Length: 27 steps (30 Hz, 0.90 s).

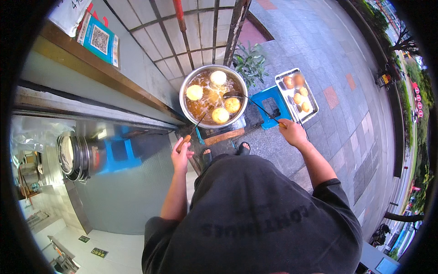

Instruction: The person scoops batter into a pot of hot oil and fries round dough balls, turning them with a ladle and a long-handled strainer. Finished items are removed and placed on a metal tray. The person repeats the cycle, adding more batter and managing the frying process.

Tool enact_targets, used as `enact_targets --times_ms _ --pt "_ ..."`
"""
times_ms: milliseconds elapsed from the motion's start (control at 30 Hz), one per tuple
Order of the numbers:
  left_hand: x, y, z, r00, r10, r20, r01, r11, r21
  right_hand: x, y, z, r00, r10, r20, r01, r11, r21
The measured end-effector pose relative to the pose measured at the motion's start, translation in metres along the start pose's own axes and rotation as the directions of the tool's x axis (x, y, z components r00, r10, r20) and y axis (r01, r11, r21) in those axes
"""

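Note:
A round metal pot [182,99] of bubbling oil stands before me, with several round fritters floating in it. One fritter [218,78] at the far side is white and another [194,92] at the left is pale yellow. Two nearer ones, a browner fritter [232,105] and a golden fritter [220,115], sit close together. My left hand [181,154] grips the wooden handle of a thin metal tool [196,127], its tip reaching into the oil. In my right hand [293,133] is a long-handled ladle [261,109]; its dark bowl rests over the pot's right side.
Right of the pot, a metal tray [311,114] with several browned fritters is on a blue plastic stool [261,120]. A leafy plant [249,63] grows behind the pot. A tiled wall [167,37] borders it at the back left. My feet [243,148] are close to the cooker [222,132].

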<state>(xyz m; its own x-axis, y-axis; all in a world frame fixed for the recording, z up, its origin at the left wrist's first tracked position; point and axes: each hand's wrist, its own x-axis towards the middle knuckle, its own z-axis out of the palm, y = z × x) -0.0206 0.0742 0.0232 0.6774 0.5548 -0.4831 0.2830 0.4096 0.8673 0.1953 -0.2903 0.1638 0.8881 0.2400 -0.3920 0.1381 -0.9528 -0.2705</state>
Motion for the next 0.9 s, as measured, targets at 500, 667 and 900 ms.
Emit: enact_targets --times_ms 500,667,900 --pt "0.006 0.0 0.005 1.0 0.003 -0.024 -0.003 1.0 0.009 0.006 0.023 -0.02 0.891 0.087 0.445 -0.281 0.876 0.393" --pt "0.011 0.003 0.004 0.999 -0.009 -0.045 0.011 0.999 0.031 0.008 0.031 -0.016 0.852 0.09 0.516 -0.351 0.829 0.435" --pt "0.017 0.004 0.001 0.999 -0.023 -0.033 0.024 0.999 0.03 0.007 0.049 -0.011 0.754 0.089 0.651 -0.529 0.669 0.522"
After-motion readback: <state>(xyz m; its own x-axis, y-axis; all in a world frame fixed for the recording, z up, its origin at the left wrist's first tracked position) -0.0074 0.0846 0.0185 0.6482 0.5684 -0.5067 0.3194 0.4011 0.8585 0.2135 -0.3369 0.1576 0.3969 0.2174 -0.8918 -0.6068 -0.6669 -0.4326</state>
